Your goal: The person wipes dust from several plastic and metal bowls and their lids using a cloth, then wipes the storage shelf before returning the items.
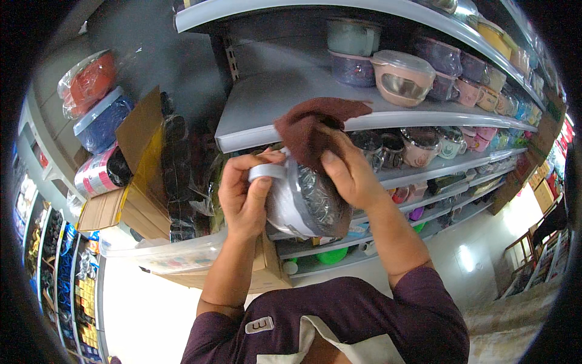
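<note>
My left hand (248,191) grips the pale handle of a white lidded container (286,202), which is tilted on its side in front of my chest. Its shiny, wrinkled end faces right; whether that is a clear lid or plastic film I cannot tell. Bunched in my right hand (350,170) is a brown cloth (309,127), pressed against the container's upper rim. The cloth hides part of that rim and some of my right fingers. Just beyond the cloth runs the front edge of a grey metal shelf (282,98).
Lidded bowls, including a pink one (404,77), stand on the shelf at right. Mugs (418,145) fill the shelf below. At left are an opened cardboard box (143,200), plastic-wrapped red (91,82) and blue containers (104,120), and a clear plastic bin (168,255).
</note>
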Motion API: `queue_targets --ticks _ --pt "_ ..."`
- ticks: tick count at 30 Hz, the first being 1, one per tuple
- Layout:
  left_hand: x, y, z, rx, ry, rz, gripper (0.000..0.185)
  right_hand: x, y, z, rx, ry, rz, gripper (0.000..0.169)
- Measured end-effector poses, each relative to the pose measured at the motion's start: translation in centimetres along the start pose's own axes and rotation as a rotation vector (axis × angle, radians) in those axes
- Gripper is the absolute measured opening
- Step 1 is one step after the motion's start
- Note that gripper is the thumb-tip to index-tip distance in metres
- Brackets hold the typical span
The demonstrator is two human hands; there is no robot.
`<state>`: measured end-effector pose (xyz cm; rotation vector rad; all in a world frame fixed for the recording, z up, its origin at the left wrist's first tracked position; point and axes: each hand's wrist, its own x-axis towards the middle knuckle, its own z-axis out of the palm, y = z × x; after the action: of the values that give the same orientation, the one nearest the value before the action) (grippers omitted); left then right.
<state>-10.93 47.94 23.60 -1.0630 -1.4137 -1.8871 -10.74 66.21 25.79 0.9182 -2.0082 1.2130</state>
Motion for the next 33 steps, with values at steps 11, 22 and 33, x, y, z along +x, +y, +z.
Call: queue_targets --ticks 11,22,33 --pt "-1.0 2.2 -2.2 0.04 0.193 -0.008 0.013 -8.3 -1.5 3.1 -0.045 0.086 0.055 0.043" --pt "-1.8 2.9 -2.9 0.373 -0.07 0.212 0.018 -10.0 -3.6 6.0 -0.085 -0.113 0.06 0.054" --pt "-4.6 4.4 -6.7 0.2 -0.209 0.071 0.016 -6.2 -3.7 4.5 -0.092 -0.035 -0.036 0.033"
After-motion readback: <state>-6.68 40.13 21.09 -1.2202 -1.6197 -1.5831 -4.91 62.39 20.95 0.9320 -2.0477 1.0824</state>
